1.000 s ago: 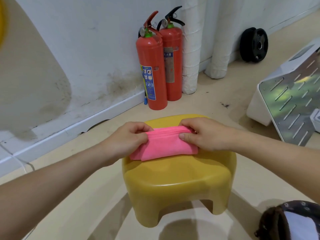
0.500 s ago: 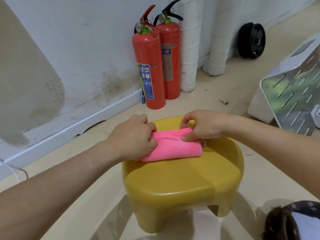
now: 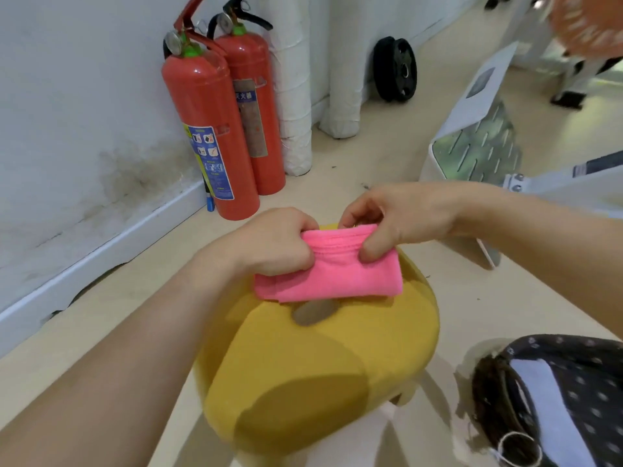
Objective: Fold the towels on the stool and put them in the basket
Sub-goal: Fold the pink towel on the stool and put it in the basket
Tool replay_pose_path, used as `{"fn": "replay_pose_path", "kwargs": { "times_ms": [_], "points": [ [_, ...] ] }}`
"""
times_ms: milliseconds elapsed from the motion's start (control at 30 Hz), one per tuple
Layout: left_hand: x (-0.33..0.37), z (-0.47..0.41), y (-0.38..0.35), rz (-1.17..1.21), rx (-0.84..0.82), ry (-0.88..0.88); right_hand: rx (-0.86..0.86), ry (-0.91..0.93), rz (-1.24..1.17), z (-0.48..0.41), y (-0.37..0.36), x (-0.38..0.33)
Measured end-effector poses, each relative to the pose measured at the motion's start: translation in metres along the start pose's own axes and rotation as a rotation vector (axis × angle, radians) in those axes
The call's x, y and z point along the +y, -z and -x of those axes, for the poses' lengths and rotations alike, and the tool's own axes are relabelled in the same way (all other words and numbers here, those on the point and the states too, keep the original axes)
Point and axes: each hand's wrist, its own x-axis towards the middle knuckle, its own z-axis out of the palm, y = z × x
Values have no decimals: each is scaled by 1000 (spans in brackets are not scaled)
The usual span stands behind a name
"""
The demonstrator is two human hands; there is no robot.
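both hands pinch the far edge of a folded pink towel point(image 3: 332, 276) above the yellow stool point(image 3: 323, 365). the left hand point(image 3: 269, 244) is closed on the towel's left corner, the right hand point(image 3: 401, 219) grips the right corner between thumb and fingers. the near fold hangs just over the seat. a dark patterned basket point(image 3: 556, 399) sits on the floor at lower right, apart from the stool.
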Motion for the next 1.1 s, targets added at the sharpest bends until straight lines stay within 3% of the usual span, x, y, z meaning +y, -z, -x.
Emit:
{"fn": "replay_pose_path", "kwargs": {
  "times_ms": [100,233,400,533,633,700,767,867,934,1100],
  "points": [
    [15,-11,1,202,22,-94,25,-77,36,30,22,1],
    [57,-7,8,412,43,-229,121,-240,267,73,39,18],
    [105,11,-12,242,216,-346,295,-288,318,94,25,58],
    [156,20,-42,-20,354,-510,175,-332,-447,135,13,94],
    [198,23,-80,-270,345,-667,110,-243,-1009,170,3,132],
    [229,20,-111,-365,299,-710,213,-198,-1136,187,-10,161],
    [259,11,-142,-364,198,-707,353,-200,-1052,201,-24,195],
    [294,0,-177,-130,-88,-617,461,-225,-936,224,-33,249],
    [303,-12,-202,-97,-177,-539,484,-279,-939,238,-38,287],
    [287,-42,-291,-317,-256,-382,431,-479,-833,241,-81,361]
  ]
}}
